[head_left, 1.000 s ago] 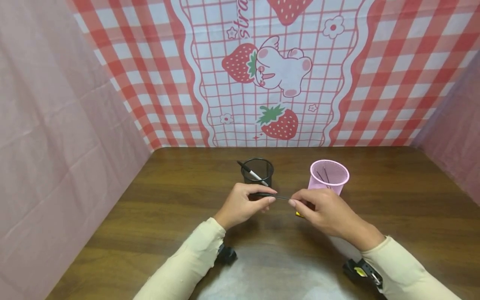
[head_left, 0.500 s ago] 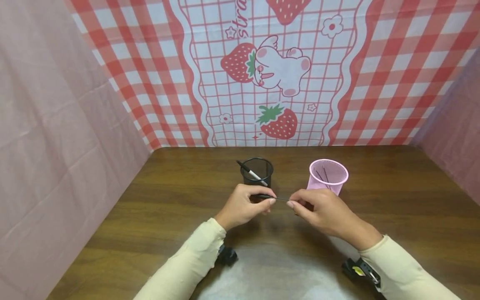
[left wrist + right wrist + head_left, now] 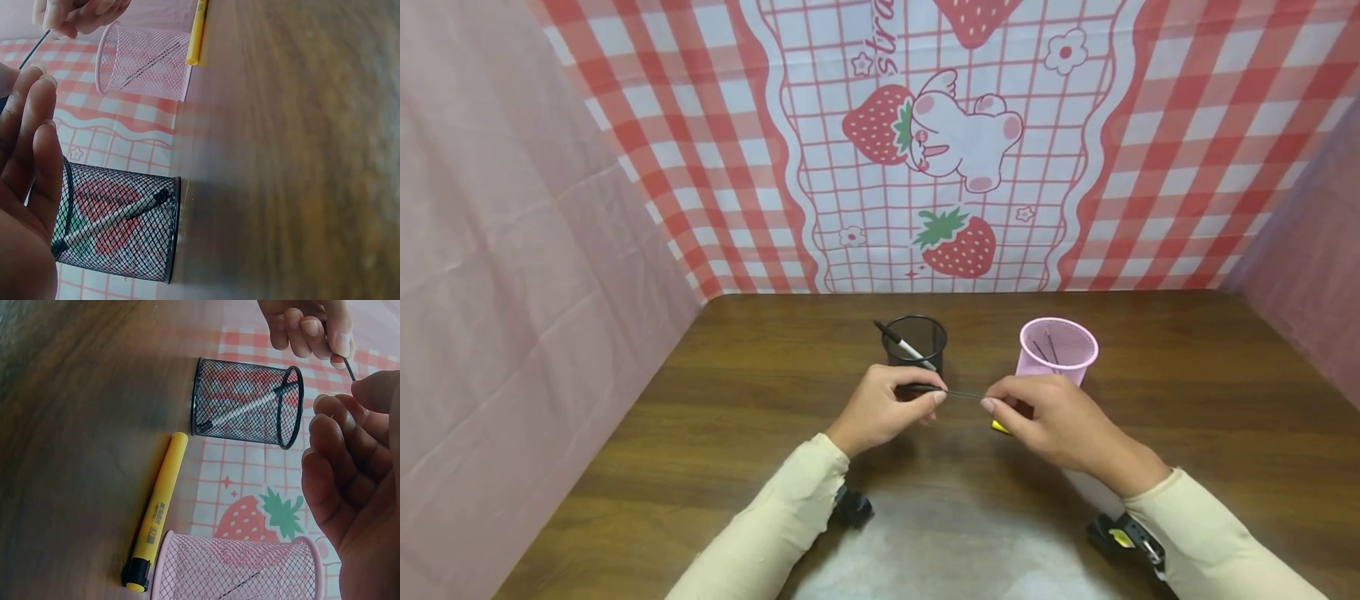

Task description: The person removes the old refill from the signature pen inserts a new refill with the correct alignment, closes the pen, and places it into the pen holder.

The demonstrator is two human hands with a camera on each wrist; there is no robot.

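A thin dark rod (image 3: 964, 394) stretches between both hands above the table, in front of the two mesh cups. The left hand (image 3: 887, 407) pinches its thicker black end between thumb and fingers. At the other end, the right hand (image 3: 1056, 421) pinches the thin tip. The right wrist view shows the rod (image 3: 349, 369) running from the left hand (image 3: 309, 328) to the thumb of the right hand (image 3: 365, 469). In the left wrist view, the left hand (image 3: 28, 162) is at the left edge, and part of what it grips is hidden.
A black mesh cup (image 3: 914, 360) holds a black-and-white pen (image 3: 910, 348). To its right, a pink mesh cup (image 3: 1051, 372) contains thin dark sticks (image 3: 1052, 348). A yellow marker (image 3: 159, 509) lies on the wooden table (image 3: 737, 400) beside the cups. Checked cloth (image 3: 700, 150) hangs behind.
The hands have drawn slightly apart, with more of the thin rod showing between them. The yellow marker's end shows again beside the right hand. Both cups stay put.
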